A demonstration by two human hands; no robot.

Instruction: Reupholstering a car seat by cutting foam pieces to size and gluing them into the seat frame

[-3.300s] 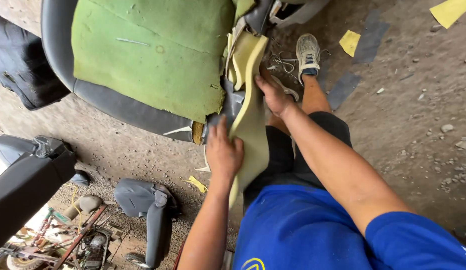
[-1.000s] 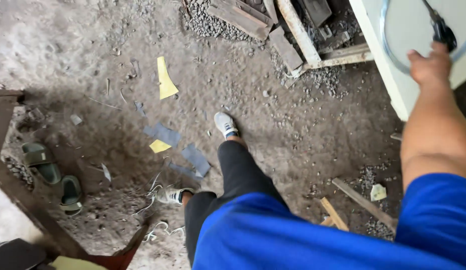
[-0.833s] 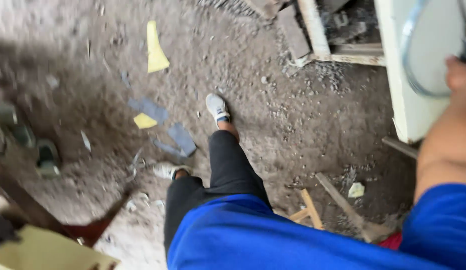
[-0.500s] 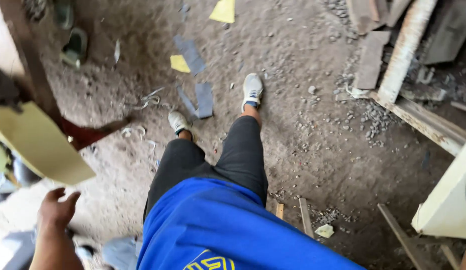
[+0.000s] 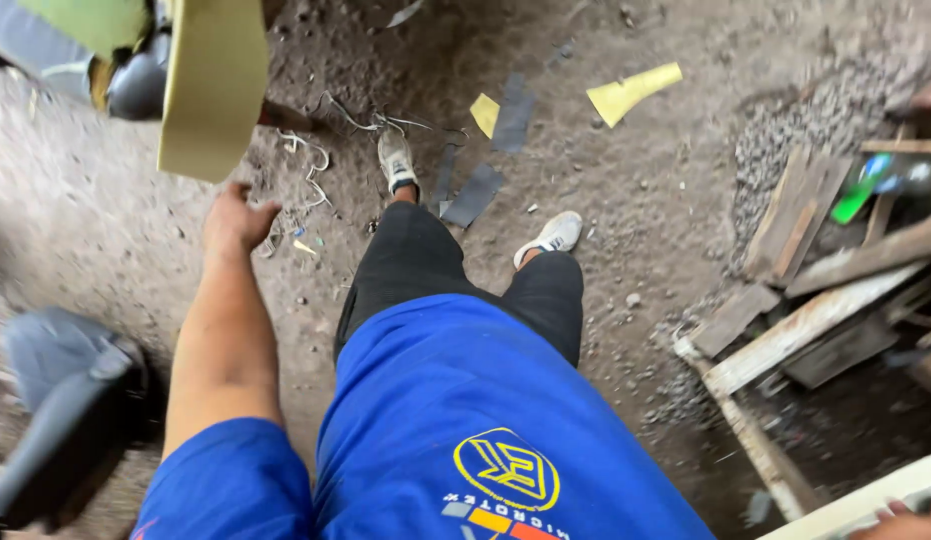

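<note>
Foam, a pale yellow-green slab (image 5: 214, 85), hangs down into the upper left of the frame, its lower edge free in the air and its top running out of view beside a green cushion (image 5: 96, 20) and a dark rounded seat part (image 5: 136, 85); it seems to dangle from whatever it is fastened to above. Just below its lower edge the left hand (image 5: 236, 215) reaches forward, fingers loosely spread and holding nothing, near the foam but apart from it. Only a sliver of the right hand (image 5: 901, 520) shows at the bottom right corner, against a pale edge (image 5: 846, 505), and I cannot tell whether it is spread or closed. Between the arms fall a blue shirt (image 5: 466, 430) and black trousers (image 5: 426, 270), ending in two pale sneakers (image 5: 398, 162) planted on the dirt floor (image 5: 646, 240). Scattered about the feet lie yellow offcuts (image 5: 631, 92), dark grey strips (image 5: 473, 195) and a tangle of white cord (image 5: 316, 150), probably trimmings left where they dropped. A grey seat piece (image 5: 66, 400) sits blurred at lower left; weathered planks (image 5: 816, 260) and gravel pile up at right.
</note>
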